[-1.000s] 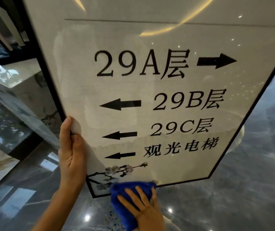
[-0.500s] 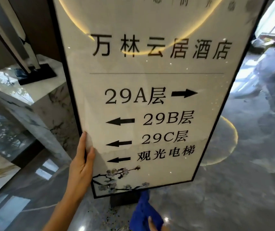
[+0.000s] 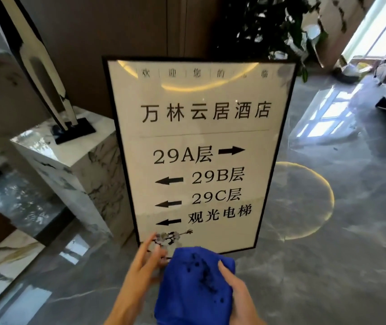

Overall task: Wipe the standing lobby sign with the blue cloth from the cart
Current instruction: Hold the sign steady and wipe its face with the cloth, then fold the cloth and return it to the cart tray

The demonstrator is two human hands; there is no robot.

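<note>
Right-hand grip [image 3: 236, 292] was closed on the bunched blue cloth [image 3: 194, 285], now lifted off the standing lobby sign [image 3: 199, 137]; left hand [image 3: 140, 266], released from the frame edge, was open beside it: wiping judged paused or finished.

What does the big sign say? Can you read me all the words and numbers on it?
All on the standing sign:
"万林云居酒店"
"29A层", arrow pointing right
"29B层", arrow pointing left
"29C层", arrow pointing left
"观光电梯", arrow pointing left
Top row: small and blurred, begins "欢迎您的", the rest unreadable.
The blue cloth has no writing.
</note>
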